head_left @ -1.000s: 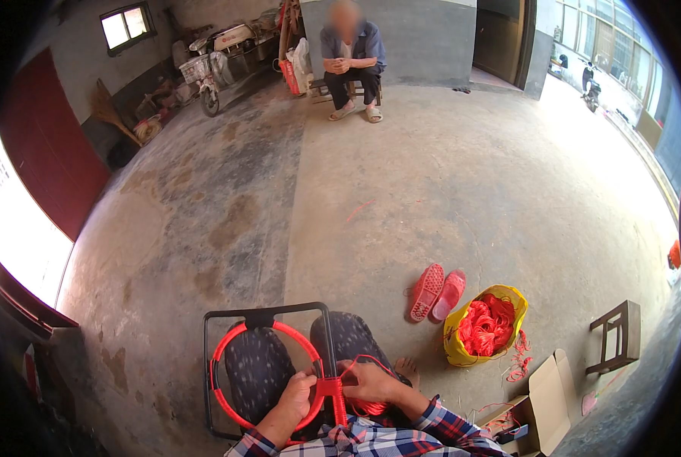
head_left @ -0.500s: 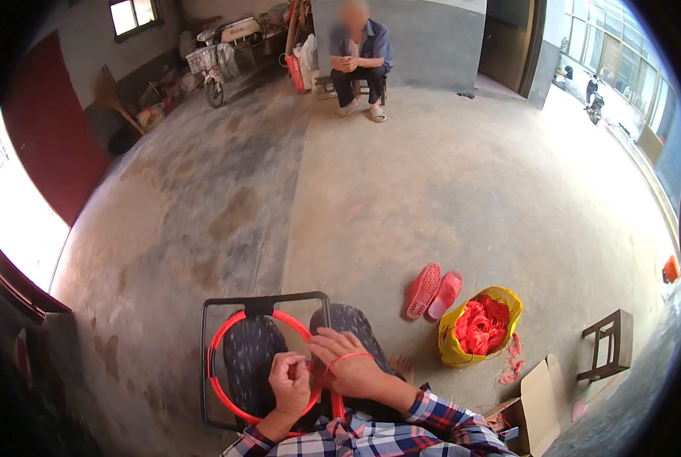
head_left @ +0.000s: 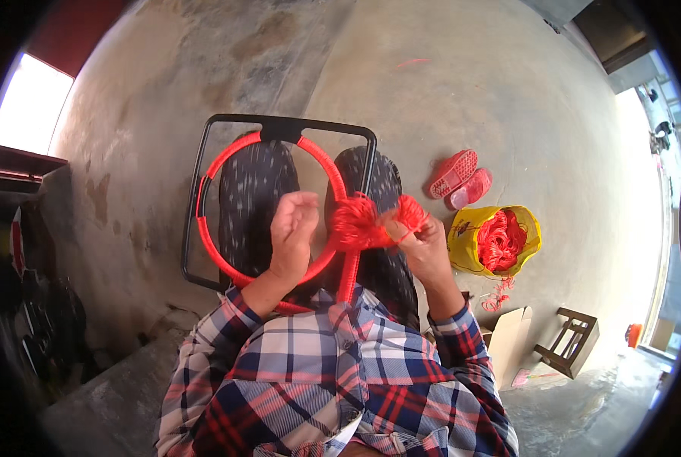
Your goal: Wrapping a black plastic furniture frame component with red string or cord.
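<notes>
Right hand [head_left: 429,247] clasps a bushy, glossy red cord bundle [head_left: 355,222] above the knees [head_left: 255,183]; left hand [head_left: 291,232], released, hovers near a black frame [head_left: 317,126] whose ring [head_left: 326,161] is mostly wrapped red. A yellow bag [head_left: 464,245] on the floor [head_left: 432,91] holds tangled red cord [head_left: 501,242].

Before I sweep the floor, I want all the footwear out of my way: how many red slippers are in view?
2: one slipper shows its sole; the other slipper lies beside it, nearer the yellow bag. Any behind the bag would be hidden.
</notes>
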Demonstrator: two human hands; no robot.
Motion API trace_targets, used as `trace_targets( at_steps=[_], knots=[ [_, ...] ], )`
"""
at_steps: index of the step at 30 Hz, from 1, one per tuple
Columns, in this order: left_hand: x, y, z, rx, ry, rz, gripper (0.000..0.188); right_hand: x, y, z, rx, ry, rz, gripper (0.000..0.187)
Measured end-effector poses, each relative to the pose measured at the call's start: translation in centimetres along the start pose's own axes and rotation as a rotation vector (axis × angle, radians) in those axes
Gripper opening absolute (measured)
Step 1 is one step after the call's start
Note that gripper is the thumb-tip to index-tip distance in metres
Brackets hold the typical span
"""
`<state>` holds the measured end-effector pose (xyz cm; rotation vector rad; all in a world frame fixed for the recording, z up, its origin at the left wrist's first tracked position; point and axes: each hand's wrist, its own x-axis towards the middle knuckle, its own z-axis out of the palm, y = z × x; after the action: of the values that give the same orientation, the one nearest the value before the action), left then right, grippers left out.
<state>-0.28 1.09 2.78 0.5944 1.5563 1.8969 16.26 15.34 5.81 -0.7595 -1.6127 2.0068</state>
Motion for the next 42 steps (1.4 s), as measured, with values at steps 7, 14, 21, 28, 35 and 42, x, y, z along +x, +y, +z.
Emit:
trace_targets(
  at_steps=[7,14,21,28,35,42],
  knots=[
    [-0.6,-0.4,-0.2,-0.139,-0.109,-0.521,0.024,-2.2,0.2,-4.7,-0.438,-0.106,0.203,0.014],
    [-0.1,0.0,0.9,-0.396,-0.316,-0.648,0.040,-0.1,2.3,-6.0,0.004,0.129,0.171,0.029],
    [0.5,-0.2,0.0,-0.648,-0.343,-0.694,0.042,-2.3,-0.6,-12.8,0.585,0.480,-0.260,0.020],
    [0.4,0.5,0.9,-0.472,-0.341,-0.702,0.039,-1.6,2.8,-7.6,0.149,0.397,0.045,0.018],
    [0.5,-0.1,1.2,-0.383,-0.333,-0.683,0.030,-1.0,2.8,-1.1,-0.144,-0.165,0.327,0.018],
    [0.6,0.5,0.8,-0.357,-0.311,-0.733,0.017,-3.8,4.4,-2.6,-0.132,-0.040,0.265,0.020]
  ],
)
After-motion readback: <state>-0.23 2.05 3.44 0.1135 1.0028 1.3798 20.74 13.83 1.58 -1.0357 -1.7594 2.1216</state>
